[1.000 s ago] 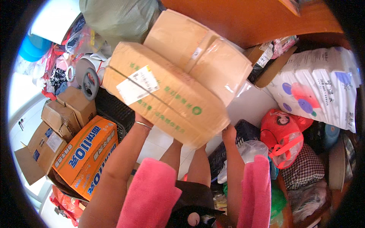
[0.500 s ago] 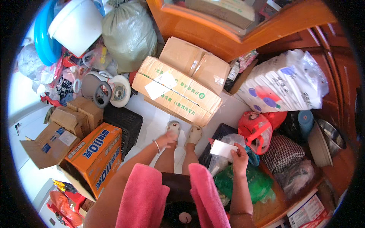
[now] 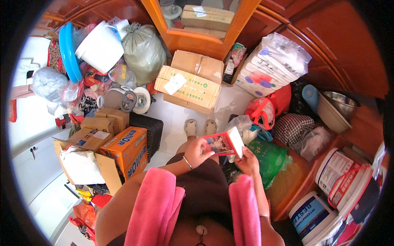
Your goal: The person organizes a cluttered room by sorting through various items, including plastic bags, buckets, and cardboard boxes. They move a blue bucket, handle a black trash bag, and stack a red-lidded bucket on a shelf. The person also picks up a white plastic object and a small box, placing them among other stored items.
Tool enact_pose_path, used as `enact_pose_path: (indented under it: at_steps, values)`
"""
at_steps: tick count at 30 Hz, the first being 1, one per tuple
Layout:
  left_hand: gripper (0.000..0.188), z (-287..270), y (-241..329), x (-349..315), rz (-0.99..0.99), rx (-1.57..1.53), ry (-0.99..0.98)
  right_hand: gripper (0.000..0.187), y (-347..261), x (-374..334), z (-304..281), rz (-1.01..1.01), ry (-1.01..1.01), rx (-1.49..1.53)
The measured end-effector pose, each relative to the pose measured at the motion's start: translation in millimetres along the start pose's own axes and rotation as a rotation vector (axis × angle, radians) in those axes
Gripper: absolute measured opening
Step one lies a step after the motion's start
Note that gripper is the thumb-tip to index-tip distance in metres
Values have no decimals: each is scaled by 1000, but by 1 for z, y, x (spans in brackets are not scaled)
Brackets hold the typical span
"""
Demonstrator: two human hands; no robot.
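Note:
A small open booklet or folded card (image 3: 223, 143), with a red-edged picture on one side and a white panel on the other, is held in front of my lap. The fingers of my left hand (image 3: 197, 153), with a bracelet at the wrist, close on its left edge. My right hand (image 3: 248, 161) pinches the lower corner of the white panel. Below and right of it is a green plastic bag (image 3: 270, 160). A pink towel (image 3: 154, 205) hangs down on both sides of my chest.
Cardboard boxes (image 3: 186, 91) stand beyond my feet. To the left are an orange carton (image 3: 128, 148), a black crate (image 3: 152, 133) and a white tub (image 3: 100, 46). On the right are a red bag (image 3: 261, 111), wrapped tissue packs (image 3: 271, 67) and large pails (image 3: 312, 218).
My left hand has come from over my feet to the booklet and now grips it. The booklet shows its picture side, where only white showed before. My view has shifted.

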State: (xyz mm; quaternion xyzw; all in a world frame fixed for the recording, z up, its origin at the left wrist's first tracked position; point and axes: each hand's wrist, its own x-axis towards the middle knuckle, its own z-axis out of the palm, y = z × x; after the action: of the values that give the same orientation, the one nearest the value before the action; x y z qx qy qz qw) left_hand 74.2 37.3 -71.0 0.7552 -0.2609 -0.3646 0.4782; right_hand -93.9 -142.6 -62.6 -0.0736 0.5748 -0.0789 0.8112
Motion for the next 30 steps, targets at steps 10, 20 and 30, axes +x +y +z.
enact_pose_path:
  at_steps: [10, 20, 30]
  values:
    - [37, -19, 68, 3, -388, -1012, -461, 24, 11, -115, -10, -53, -319, 328]
    - [24, 22, 184, -3, 243, 65, -666, 63, -28, -244, -19, -1621, 245, -1517]
    - [64, 122, 320, -59, 579, -11, -907, 24, -23, -386, -148, -1667, 602, -935]
